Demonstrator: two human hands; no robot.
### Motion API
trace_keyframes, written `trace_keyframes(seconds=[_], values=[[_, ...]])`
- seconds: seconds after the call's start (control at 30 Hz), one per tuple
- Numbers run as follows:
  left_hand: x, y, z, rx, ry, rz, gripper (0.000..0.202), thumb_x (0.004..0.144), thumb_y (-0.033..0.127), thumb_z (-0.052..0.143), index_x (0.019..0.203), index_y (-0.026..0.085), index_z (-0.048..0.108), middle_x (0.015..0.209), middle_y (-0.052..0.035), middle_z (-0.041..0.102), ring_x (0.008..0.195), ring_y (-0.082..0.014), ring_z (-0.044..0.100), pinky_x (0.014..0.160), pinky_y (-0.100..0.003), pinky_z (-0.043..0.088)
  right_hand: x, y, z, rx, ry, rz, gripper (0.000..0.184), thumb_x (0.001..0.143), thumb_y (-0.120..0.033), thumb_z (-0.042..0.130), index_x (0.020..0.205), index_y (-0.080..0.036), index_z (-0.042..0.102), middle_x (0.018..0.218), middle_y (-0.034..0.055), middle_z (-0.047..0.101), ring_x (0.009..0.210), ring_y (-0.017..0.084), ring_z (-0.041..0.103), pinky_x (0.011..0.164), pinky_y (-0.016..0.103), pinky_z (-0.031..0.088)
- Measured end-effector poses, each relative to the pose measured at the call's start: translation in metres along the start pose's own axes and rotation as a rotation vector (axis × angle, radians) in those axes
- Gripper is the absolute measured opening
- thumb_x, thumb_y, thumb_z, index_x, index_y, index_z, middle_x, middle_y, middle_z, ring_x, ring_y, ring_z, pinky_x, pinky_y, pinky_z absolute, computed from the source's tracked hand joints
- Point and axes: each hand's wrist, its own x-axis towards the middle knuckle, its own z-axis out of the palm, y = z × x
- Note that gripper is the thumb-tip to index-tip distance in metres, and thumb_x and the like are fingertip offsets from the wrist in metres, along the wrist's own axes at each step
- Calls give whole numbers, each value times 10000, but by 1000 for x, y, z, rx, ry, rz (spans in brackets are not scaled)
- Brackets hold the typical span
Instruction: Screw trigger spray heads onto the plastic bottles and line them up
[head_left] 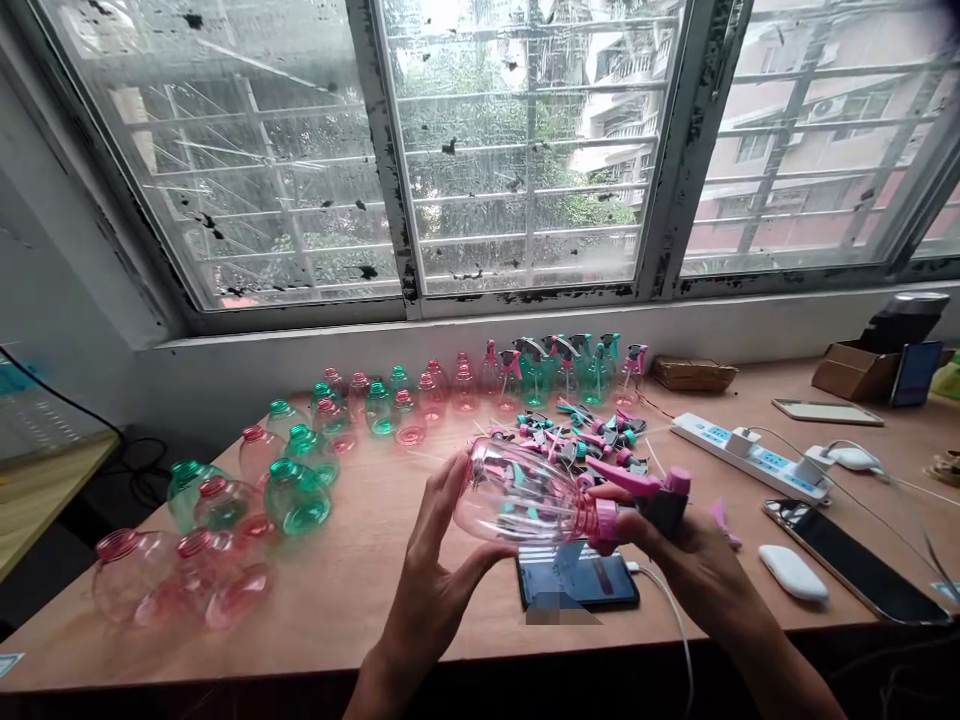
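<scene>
A clear pink spray bottle (517,495) lies sideways in the air between my hands, above the desk. Its rounded base rests in my left hand (435,570), with the fingers behind it and the thumb below. At the neck, my right hand (682,555) grips the pink and black trigger sprayer (649,490), which sits on the bottle's mouth. I cannot tell how tightly the collar is screwed on. Behind the bottle is a pile of loose pink, green and black sprayer heads (577,435). Under it lies a phone (577,578) with a lit screen and a white cable.
Open-topped pink and green bottles (300,495) stand along the left side. Bottles fitted with sprayers (562,370) line the window wall. To the right are a power strip (750,455), another phone (855,560), a white case (793,573) and a cardboard box (855,370).
</scene>
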Motion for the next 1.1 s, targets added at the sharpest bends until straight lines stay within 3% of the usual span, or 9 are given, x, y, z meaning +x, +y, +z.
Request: trace_keyframes(seconds=[0.13,0.23,0.3,0.53,0.63,0.77,0.87,0.97,1.1], values=[[4,5,1,119,77,97,884,963,297,810,1681,468,324,1680,-42,566,1546,-308,553,1281,-492,482,5,-4,5,55,-109,8,476,975,-624,740,815,-192,860,757,88,845,647,247,789,635,359,683],[3,10,0,154,92,209,841,972,224,790,1678,403,368,1701,-70,530,1577,-304,510,1297,-469,464,0,-9,14,58,30,-45,280,836,-465,939,951,-238,822,698,3,786,618,209,739,622,314,684],[0,14,-2,172,84,234,801,968,193,783,1653,392,417,1736,-75,465,1627,-317,425,1321,-493,425,-4,-12,18,50,101,-113,358,788,-360,987,1061,-277,771,745,-28,772,644,195,735,607,276,672],[-9,17,-5,-167,106,-100,665,960,472,788,1554,323,530,1622,-125,597,1528,-328,569,1263,-448,501,-16,-15,21,-231,136,-497,371,823,-261,959,1138,-337,780,990,17,836,757,232,790,680,311,645],[-4,19,-4,-118,90,17,644,963,406,800,1556,335,559,1683,-101,530,1591,-320,485,1291,-436,469,-17,-18,25,-103,199,-396,266,850,-318,935,1065,-305,778,818,-1,820,635,212,754,585,291,605],[0,22,1,-23,128,159,661,972,215,787,1559,396,542,1670,-61,523,1619,-282,437,1313,-441,440,-18,-22,26,194,91,-207,220,931,-440,860,1014,-287,726,633,-39,801,574,209,757,592,293,618],[-4,21,2,-73,50,82,786,917,283,859,1597,362,475,1666,-106,540,1594,-321,480,1303,-479,453,-18,-20,22,124,108,-257,220,895,-357,904,1036,-297,745,732,-31,835,642,202,776,613,273,614],[-5,19,0,-140,53,10,618,938,404,830,1487,311,563,1664,-140,551,1591,-359,482,1282,-532,470,-16,-17,20,12,125,-314,297,823,-250,955,1054,-286,773,848,-2,850,726,219,800,627,272,616],[0,15,-6,-4,119,194,581,937,366,837,1464,322,597,1673,-116,532,1617,-353,434,1297,-556,437,-12,-21,23,163,58,-250,193,905,-324,893,1014,-257,749,728,-1,841,654,223,805,659,316,649]])
